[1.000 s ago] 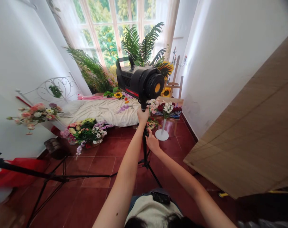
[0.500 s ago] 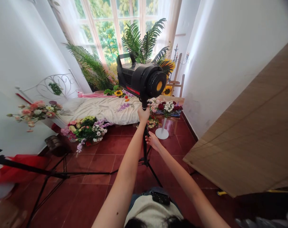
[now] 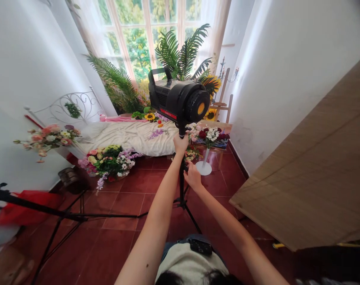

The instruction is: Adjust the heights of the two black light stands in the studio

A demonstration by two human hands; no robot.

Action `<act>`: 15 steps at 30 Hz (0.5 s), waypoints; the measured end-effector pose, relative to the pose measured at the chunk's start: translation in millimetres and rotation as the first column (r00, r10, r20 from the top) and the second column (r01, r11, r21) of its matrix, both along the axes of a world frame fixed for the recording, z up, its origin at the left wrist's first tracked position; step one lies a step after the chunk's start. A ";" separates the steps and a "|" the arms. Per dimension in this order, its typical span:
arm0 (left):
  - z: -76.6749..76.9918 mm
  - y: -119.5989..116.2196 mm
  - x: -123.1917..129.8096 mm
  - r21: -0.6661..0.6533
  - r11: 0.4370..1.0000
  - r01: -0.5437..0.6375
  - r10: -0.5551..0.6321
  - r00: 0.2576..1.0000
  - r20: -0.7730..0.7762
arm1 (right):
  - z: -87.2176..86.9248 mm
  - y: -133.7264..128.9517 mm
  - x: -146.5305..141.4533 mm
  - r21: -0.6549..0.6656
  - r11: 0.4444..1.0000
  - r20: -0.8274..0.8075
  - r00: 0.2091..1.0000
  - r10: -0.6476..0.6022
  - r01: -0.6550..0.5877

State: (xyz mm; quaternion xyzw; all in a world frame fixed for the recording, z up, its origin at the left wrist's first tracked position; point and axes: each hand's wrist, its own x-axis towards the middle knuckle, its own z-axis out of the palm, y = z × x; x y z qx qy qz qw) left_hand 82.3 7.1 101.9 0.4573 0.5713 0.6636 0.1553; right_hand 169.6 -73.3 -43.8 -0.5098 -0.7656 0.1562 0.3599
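Note:
A black studio light [image 3: 180, 99] with a top handle and a round yellow-centred front sits on a black light stand [image 3: 181, 194]. My left hand [image 3: 180, 143] is wrapped round the pole just under the light. Lower down, my right hand [image 3: 193, 176] has its fingers curled in at a dark knob [image 3: 186, 168] on the side of the pole. Its fingertips partly cover the knob. The stand is upright, with its legs spread on the red tiles.
A second black stand [image 3: 76, 217] reaches across the left. Behind the light are a bed [image 3: 129, 138] and flower bunches [image 3: 108, 162]. A white pedestal [image 3: 203, 168] with flowers stands right of the pole. A large wooden board [image 3: 310, 170] leans at the right.
My right hand's fingers, looser and more spread before, have closed in at the knob. My left hand keeps its grip on the pole. The view has shifted slightly.

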 end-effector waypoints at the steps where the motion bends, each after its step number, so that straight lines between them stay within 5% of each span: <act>1: 0.5 -0.4 0.3 -0.001 1.000 0.004 -0.004 1.000 0.003 | -0.4 2.4 -1.8 0.024 1.000 -0.029 1.000 -0.007 0.007; 5: 3.1 -3.3 -1.5 0.019 0.999 0.046 -0.046 0.999 -0.011 | 2.5 22.7 -11.1 0.014 1.000 -0.143 0.990 -0.005 0.007; 8: 9.4 -8.7 -11.5 -0.001 0.982 0.191 -0.190 0.980 -0.063 | 10.5 44.3 -19.4 -0.086 0.995 -0.198 0.980 0.027 -0.045; 15: 25.1 -28.5 -58.1 -0.098 0.772 0.629 -0.632 0.775 0.000 | 26.6 81.8 -34.4 -0.223 0.932 -0.362 0.912 0.192 -0.285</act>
